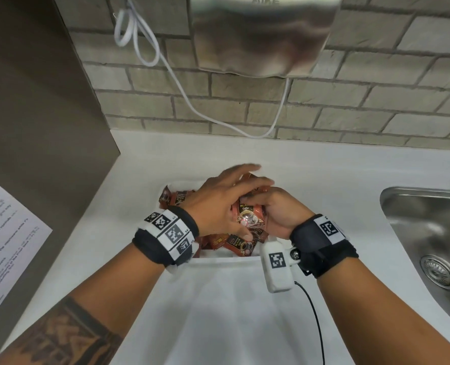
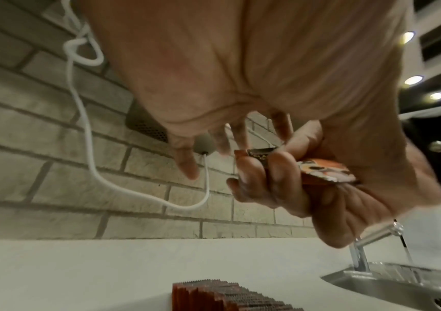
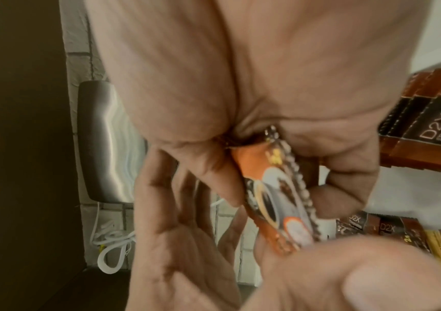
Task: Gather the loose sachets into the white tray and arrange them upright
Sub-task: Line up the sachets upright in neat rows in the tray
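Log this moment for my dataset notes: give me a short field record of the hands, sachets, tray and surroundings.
left hand: fingers spread over the held sachets, touching them
right hand: grips a small stack of sachets
held sachets: orange-brown coffee packets, above the tray
tray: white, on the counter, holds more sachets
tray sachets: jumbled in the head view
counter: white
sink: steel, to the right

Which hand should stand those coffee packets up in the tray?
Probably the right hand: it already grips a bunch of sachets above the white tray. The left hand lies spread over them.
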A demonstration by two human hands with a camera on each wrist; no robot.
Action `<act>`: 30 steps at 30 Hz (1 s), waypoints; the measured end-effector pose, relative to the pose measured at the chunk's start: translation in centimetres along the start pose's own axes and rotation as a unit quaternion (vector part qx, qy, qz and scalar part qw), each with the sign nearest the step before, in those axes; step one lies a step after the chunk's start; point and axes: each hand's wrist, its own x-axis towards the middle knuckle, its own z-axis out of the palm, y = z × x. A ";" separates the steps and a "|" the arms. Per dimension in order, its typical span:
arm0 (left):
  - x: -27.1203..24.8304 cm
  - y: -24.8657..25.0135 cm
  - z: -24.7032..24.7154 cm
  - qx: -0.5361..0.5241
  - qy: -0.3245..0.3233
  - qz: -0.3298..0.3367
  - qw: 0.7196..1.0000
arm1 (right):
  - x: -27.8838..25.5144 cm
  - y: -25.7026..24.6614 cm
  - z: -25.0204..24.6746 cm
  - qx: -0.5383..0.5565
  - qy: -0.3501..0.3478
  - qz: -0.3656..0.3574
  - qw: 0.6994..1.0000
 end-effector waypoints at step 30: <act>1.2 -0.3 1.4 -0.166 0.061 -0.023 0.984 | -0.4 0.0 -0.5 0.004 0.052 -0.051 0.997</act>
